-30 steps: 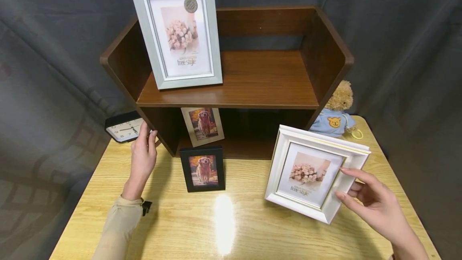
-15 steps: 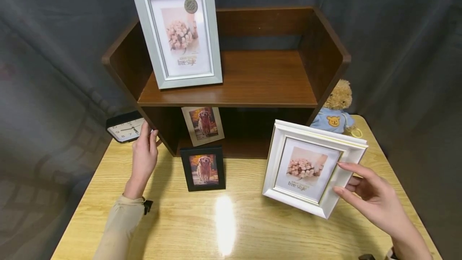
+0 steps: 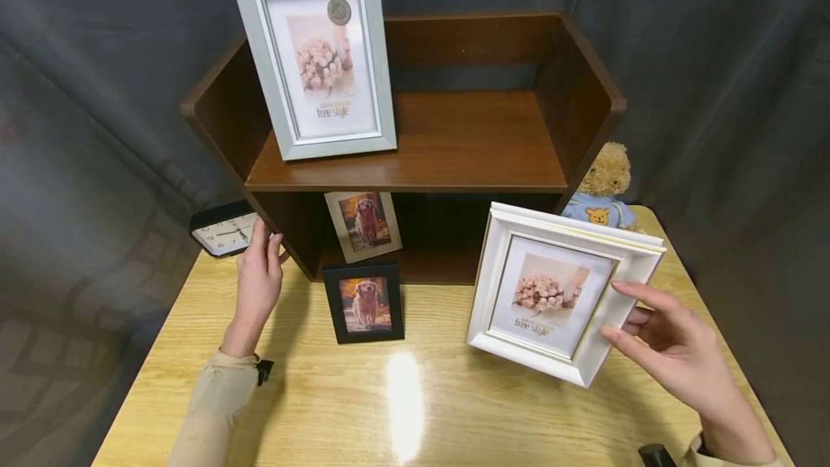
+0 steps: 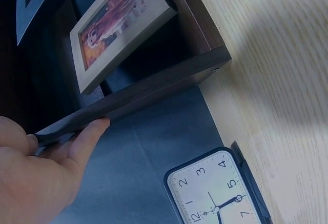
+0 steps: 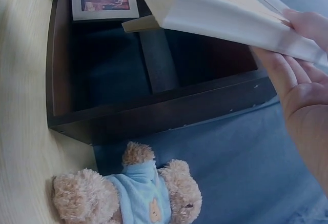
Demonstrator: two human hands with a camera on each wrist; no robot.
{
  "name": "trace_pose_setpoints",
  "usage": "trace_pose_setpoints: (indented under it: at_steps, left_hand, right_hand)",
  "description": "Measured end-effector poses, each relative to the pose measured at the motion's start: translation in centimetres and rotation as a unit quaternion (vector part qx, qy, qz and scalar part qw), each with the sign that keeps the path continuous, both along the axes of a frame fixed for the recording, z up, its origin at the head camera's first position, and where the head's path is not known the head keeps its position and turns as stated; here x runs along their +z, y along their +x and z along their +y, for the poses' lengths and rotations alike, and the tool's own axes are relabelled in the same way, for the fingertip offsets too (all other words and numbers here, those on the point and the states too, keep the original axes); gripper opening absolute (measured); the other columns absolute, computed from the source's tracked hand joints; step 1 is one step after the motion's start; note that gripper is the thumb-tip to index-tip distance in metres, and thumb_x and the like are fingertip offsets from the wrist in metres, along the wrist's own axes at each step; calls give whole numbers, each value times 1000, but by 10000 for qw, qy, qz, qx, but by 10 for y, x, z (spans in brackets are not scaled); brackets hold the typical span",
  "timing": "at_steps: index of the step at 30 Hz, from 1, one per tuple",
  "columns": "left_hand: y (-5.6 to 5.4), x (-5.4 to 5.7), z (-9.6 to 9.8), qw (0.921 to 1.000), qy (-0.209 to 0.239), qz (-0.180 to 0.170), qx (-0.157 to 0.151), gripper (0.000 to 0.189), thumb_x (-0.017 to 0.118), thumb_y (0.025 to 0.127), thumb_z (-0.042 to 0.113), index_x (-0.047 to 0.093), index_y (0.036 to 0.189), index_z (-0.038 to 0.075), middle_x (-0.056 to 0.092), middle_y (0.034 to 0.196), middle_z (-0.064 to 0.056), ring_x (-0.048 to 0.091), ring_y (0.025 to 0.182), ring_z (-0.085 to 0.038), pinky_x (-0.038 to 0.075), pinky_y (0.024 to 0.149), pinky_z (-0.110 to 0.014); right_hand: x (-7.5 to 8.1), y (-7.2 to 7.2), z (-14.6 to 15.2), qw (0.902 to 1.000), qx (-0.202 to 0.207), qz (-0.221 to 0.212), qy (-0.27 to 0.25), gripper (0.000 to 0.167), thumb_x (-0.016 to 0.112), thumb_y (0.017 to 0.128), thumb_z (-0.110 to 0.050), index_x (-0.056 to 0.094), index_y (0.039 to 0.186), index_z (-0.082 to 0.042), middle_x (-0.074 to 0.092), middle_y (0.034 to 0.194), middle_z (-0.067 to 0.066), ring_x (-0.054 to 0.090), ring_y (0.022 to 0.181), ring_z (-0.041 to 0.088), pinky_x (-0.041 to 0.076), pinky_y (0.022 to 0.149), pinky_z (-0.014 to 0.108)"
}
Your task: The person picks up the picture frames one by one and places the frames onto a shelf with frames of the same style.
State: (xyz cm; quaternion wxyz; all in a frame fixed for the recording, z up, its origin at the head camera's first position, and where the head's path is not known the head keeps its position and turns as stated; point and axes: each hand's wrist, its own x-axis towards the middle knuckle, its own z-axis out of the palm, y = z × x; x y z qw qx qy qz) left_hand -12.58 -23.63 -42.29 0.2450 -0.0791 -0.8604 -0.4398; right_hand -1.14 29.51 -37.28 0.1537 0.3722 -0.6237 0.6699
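Note:
My right hand (image 3: 681,352) holds a white picture frame (image 3: 625,323) by its right side, thumb and index finger on the front and the other fingers behind. The frame is tilted and held above the table, with a flower print facing me. My left hand (image 3: 259,272) grips the left side panel of a dark brown two-tier shelf (image 3: 480,139); in the left wrist view, fingers of the left hand (image 4: 46,172) lie against the panel's edge. A grey-green picture frame (image 3: 385,85) stands on the upper tier at left. Below it, a beige picture frame (image 3: 346,236) with a dog photo leans in the lower tier.
A black picture frame (image 3: 332,301) stands on the wooden table (image 3: 311,409) before the shelf. A black-cased clock (image 3: 227,233) sits by the left panel. A teddy bear (image 3: 606,179) in a blue shirt sits beyond the right panel. Dark curtains (image 3: 713,92) hang around.
The white picture frame has risen slightly and shifted a little left toward the shelf in my right hand. My left hand stays on the shelf panel.

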Motion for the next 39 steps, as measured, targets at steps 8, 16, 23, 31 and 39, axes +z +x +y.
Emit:
trace_pose_setpoints:
  at_steps: [8,16,23,31,39]
  left_hand:
    - [1,1,0,9999,70,3,-83,44,44,115,2,46,159,4,60,147,-27,62,128,-42,61,89,-41]
    - [1,1,1,10000,24,40,-64,44,44,114,1,47,158,3,60,146,-28,63,127,-43,62,88,-40]
    - [0,1,0,10000,-8,50,-39,43,44,114,0,47,157,3,61,145,-28,64,125,-42,62,88,-39]
    - [1,2,0,10000,-24,48,-30,42,45,114,0,48,156,2,62,143,-29,65,124,-42,62,88,-41]
    - [3,2,0,9999,-114,59,-54,42,45,114,2,47,156,1,60,146,-29,64,125,-44,62,88,-46]
  right_hand:
    - [7,-6,-5,9999,-49,119,-105,57,78,95,3,48,139,25,74,124,14,76,107,16,64,88,17]
    - [19,-11,-12,9989,-246,351,-195,59,81,94,1,49,137,25,74,125,15,76,108,17,63,88,17]
    - [26,-15,-17,9986,-157,399,-323,59,82,93,2,50,135,26,73,126,16,76,105,17,64,86,17]
    - [33,-15,-20,9981,-279,393,-377,59,83,92,1,51,135,25,74,124,16,77,103,17,64,85,17]
    - [38,-16,-22,9979,-390,390,-349,59,83,93,0,51,137,23,73,127,15,77,102,16,63,84,16]
